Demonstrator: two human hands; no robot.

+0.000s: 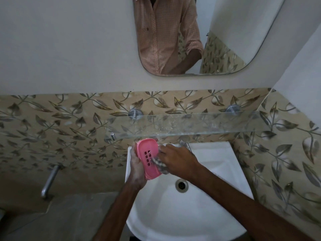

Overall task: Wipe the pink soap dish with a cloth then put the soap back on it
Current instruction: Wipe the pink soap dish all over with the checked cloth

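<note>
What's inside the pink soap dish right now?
A cloth, pressed into its lower part by the right hand. The left hand holds the pink soap dish over the sink. Drain slots show in its floor; no soap shows, though the cloth covers part.

The room is dim, under soft, even light that throws no hard shadows. The white sink [217, 153] is the brightest area, while the near left corner falls into deep shade. The glass shelf [199, 124] shows pale smears but no strong glare. The wide lens bends the wall lines and the mirror [225, 32] toward the edges. The pink soap dish [145, 159] and the cloth [160, 165] at the centre look fairly sharp; detail softens toward the near edge.
</note>
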